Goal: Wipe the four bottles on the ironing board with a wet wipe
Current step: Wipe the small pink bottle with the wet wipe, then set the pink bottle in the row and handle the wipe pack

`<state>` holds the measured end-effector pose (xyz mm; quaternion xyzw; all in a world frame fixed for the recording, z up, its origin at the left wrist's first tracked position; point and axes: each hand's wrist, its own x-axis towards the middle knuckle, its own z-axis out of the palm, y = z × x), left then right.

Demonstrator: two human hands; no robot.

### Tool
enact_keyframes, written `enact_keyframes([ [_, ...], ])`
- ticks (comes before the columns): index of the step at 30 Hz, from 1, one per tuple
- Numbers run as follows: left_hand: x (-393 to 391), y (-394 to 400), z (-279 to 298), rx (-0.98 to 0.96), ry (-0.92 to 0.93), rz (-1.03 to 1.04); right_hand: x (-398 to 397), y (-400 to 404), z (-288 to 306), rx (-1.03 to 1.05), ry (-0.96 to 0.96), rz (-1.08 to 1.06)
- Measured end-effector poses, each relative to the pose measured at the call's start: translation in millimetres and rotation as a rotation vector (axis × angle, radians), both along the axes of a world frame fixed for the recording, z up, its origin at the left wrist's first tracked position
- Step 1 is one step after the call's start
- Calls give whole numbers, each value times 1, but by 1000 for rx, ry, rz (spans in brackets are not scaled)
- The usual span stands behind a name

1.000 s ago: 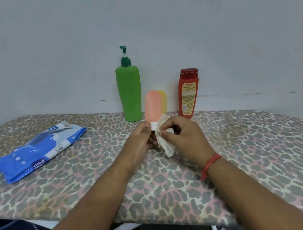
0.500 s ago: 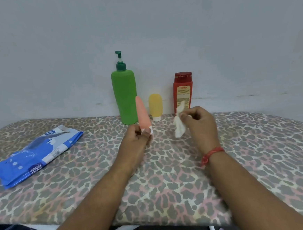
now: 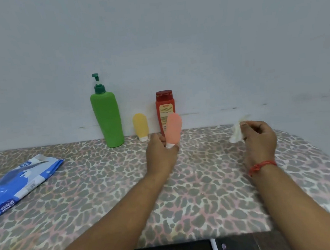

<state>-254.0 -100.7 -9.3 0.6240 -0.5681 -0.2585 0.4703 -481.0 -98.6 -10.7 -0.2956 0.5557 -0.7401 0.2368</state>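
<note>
My left hand point(image 3: 161, 152) grips the white cap end of a small pink bottle point(image 3: 173, 128), holding it upright just in front of the red bottle point(image 3: 165, 107). A tall green pump bottle point(image 3: 106, 117) and a small yellow bottle point(image 3: 140, 126) stand by the wall to the left of it. My right hand point(image 3: 260, 139) is off to the right above the ironing board point(image 3: 205, 190), pinching a crumpled white wet wipe point(image 3: 237, 132), well apart from the bottles.
A blue wet-wipe pack point(image 3: 18, 183) lies at the board's left side. The pale wall runs right behind the bottles. The board's rounded end curves away at the right, with dark floor below its front edge.
My right hand has pulled the wipe off the pink bottle and moved far to the right. My left hand has carried the pink bottle back toward the red bottle.
</note>
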Motion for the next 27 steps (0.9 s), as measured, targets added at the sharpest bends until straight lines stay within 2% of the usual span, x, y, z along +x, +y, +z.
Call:
enact_keyframes([
  [3,-35,-19,-3,30,48,13,-53,17,-1,8,39,-83],
  [5,-54,-31,-3,68,86,70,-75,23,-6,-2,-26,-111],
  [7,-69,-45,-5,104,125,148,-80,22,-13,-12,-115,-101],
  [9,-81,-56,-7,107,124,216,-75,18,-16,-25,-122,-54],
  [14,-109,-79,-12,98,36,258,-66,6,-18,-48,-103,44],
  [27,-125,-120,-23,129,-275,321,-66,0,-23,-98,-311,117],
])
